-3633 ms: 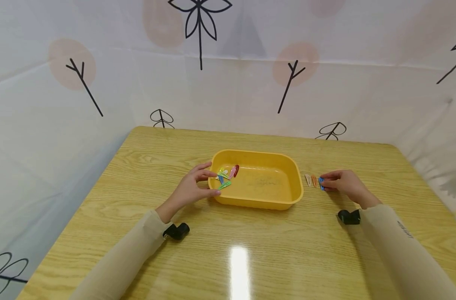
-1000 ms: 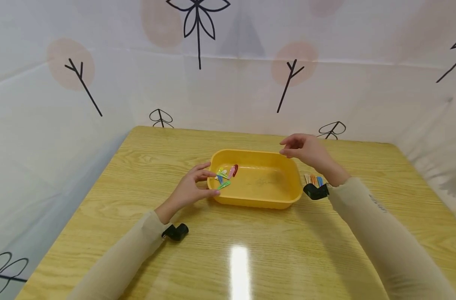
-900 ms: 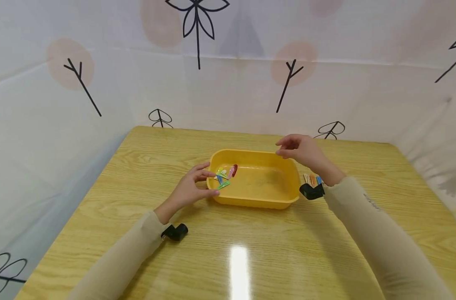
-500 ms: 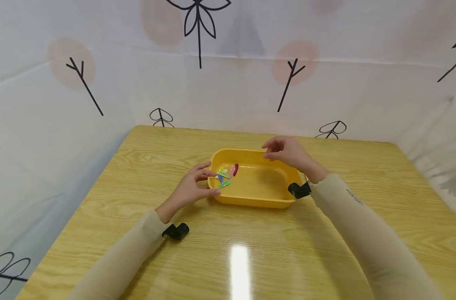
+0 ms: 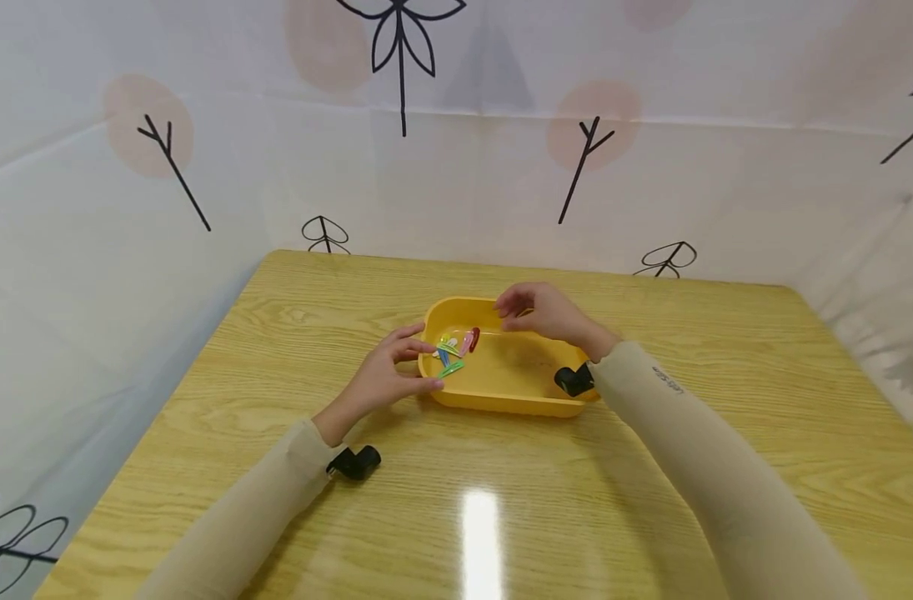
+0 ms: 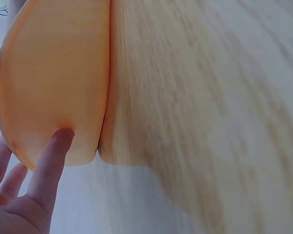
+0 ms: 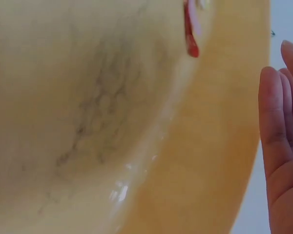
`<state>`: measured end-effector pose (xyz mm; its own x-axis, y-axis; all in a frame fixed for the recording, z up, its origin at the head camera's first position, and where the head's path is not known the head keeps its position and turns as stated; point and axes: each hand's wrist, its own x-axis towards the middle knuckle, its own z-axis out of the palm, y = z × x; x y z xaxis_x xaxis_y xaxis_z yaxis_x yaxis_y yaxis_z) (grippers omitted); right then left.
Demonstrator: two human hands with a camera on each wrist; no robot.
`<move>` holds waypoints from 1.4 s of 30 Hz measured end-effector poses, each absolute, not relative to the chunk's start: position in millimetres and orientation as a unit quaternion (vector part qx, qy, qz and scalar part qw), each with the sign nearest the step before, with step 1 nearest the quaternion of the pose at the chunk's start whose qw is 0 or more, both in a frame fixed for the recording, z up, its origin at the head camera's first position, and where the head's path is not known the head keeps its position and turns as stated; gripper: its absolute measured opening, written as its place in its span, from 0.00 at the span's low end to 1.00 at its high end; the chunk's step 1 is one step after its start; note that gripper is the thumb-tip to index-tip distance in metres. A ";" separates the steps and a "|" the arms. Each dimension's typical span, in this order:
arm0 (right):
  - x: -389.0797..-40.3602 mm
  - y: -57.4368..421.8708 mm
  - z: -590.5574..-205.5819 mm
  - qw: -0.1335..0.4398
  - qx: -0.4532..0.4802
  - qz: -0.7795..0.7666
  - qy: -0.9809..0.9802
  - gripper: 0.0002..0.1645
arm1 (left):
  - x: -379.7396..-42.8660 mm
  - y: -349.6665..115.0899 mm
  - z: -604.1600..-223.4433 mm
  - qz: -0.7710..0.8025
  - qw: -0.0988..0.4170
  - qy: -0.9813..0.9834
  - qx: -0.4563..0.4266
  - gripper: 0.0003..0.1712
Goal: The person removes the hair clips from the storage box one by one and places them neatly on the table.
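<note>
The left hand (image 5: 381, 372) lies spread at the left end of the tray (image 5: 509, 405), thumb touching its outer wall. The right hand (image 5: 548, 313) is above the tray's far side, its fingers lightly bent and held apart from the thumb.

Inside the tray, the clips (image 5: 448, 349) lie in a loose cluster at its left end. Red (image 5: 474, 339) and pink (image 5: 466, 344) are side by side, nearest the tray's middle; yellow, white, pale green and blue crowd together left of them, and a green one (image 5: 452, 369) lies closest to the tray's near wall. Dark marks streak the tray's floor.

The tray stands on a wooden table (image 5: 426, 517), with a streak of glare in front of it. Beyond it hangs a pale cloth (image 5: 471, 183) printed with plants.

Counted: one tray, one table, two hands, two beige sleeves (image 5: 253, 512), two black cameras (image 5: 358, 463), and at least seven clips; overlap prevents an exact number.
</note>
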<state>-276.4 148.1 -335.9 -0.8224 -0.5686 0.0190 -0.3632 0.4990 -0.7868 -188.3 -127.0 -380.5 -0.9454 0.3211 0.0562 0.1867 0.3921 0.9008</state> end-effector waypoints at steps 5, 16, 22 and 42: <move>-283.8 142.0 -345.9 0.132 -0.312 -0.400 0.851 0.16 | -188.4 -127.2 -380.5 0.533 0.063 0.829 0.155 0.28; -291.3 128.5 -358.6 0.174 -0.370 -0.333 0.850 0.15 | -190.0 -128.0 -382.7 0.536 0.063 0.826 0.161 0.28; -291.1 122.4 -362.4 0.186 -0.386 -0.305 0.851 0.19 | -189.8 -128.4 -382.9 0.524 0.059 0.834 0.162 0.29; -287.8 125.9 -364.0 0.197 -0.388 -0.278 0.856 0.13 | -190.1 -127.8 -383.9 0.521 0.055 0.835 0.167 0.28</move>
<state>-287.8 125.9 -364.0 -0.6211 -0.7743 -0.1212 -0.5561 0.5443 -0.6281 -190.1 -127.8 -383.9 -0.9383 0.3358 0.0822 0.2216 0.4017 0.8885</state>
